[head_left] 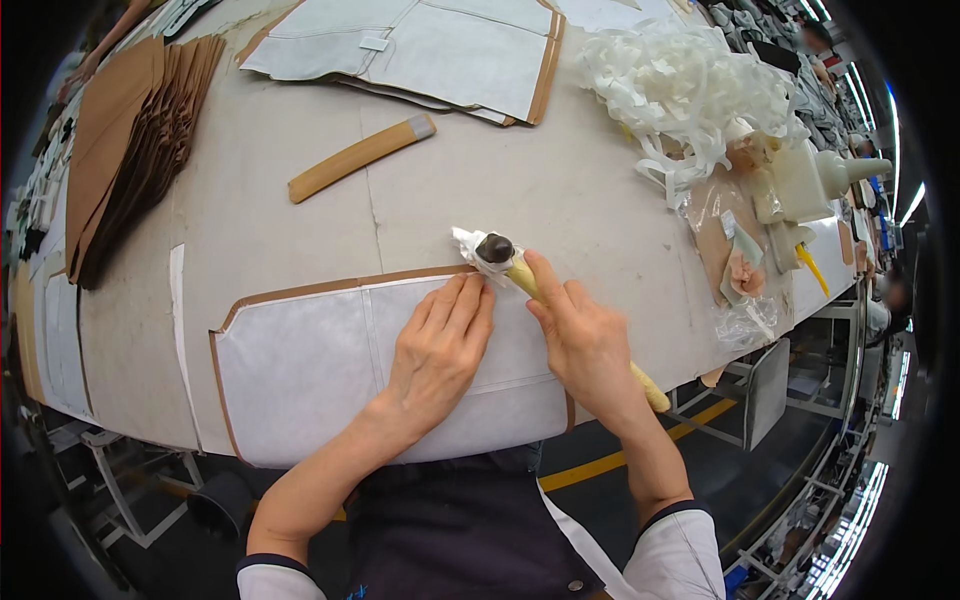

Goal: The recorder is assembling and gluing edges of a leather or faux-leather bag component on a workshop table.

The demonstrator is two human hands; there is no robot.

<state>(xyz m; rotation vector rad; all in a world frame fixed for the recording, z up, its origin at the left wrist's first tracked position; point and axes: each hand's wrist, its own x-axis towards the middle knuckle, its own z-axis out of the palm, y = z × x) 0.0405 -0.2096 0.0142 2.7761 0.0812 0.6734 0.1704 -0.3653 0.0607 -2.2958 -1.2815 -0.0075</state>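
At 10 o'clock on the table (270, 210), a fanned stack of brown pieces (115, 150). Next, at 11, a tan curved strip (355, 162), grey at the tip, lying loose. At 8 o'clock, by the near edge of the table, the pale panel (290, 370) in work, lying flat, with brown edging (340, 283) down the left side and along the top. As for progress, judged by looks alone: edging apparently neat and flat from the upper-left corner as far as the fingertips, so probably well along on that stretch; perhaps remaining, the length farther toward 3 o'clock. Cannot tell for sure, with hammer and right hand covering much of that corner. Near 12 o'clock, more pale panels (470, 50), likewise brown at the sides; impossible to call finished or waiting. Just off centre toward 8, the left hand (440, 335): palm down, fingers nearly straight and close together, resting on the panel with tips at the top edge, gripping nothing visible. Beside those fingertips, just off centre toward 12, the dark round head of a hammer (497, 249) in crumpled white wrapping (468, 243), on or just above the edging, cannot tell which. At 4 o'clock, the right hand (585, 335), closed around the pale yellow handle (650, 388). Between 1 and 2 o'clock, a heap of white strips (690, 85); past 2, a pale squeeze bottle (800, 185).
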